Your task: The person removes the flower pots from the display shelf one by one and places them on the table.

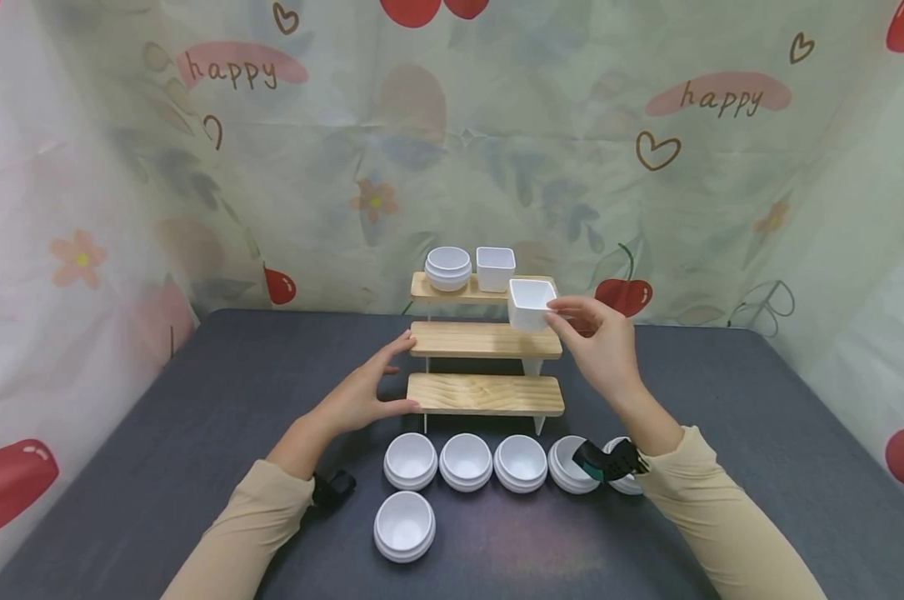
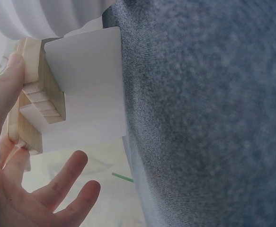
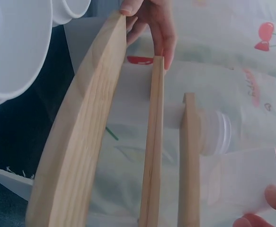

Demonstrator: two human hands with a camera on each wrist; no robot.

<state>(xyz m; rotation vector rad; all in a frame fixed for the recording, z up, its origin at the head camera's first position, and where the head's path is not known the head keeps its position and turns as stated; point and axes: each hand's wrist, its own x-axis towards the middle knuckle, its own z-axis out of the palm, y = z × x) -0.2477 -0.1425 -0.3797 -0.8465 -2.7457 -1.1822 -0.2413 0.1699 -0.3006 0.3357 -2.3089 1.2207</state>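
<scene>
One square white cup [image 1: 531, 310] is pinched by the right hand [image 1: 603, 346], at one o'clock from the centre of the tiered wooden stand [image 1: 485, 339]. The left hand [image 1: 357, 396], fingers spread, touches the stand's nine o'clock ends. Round bowls [image 1: 521, 462] line up at six o'clock; near twelve, the top tier [image 1: 419, 287] bears another bowl [image 1: 448, 268] and square cup [image 1: 495, 269].

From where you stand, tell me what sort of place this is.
Likely a staged tabletop booth: printed hangings behind and beside a dark table bearing a tiered wooden stand and white bowls.
</scene>
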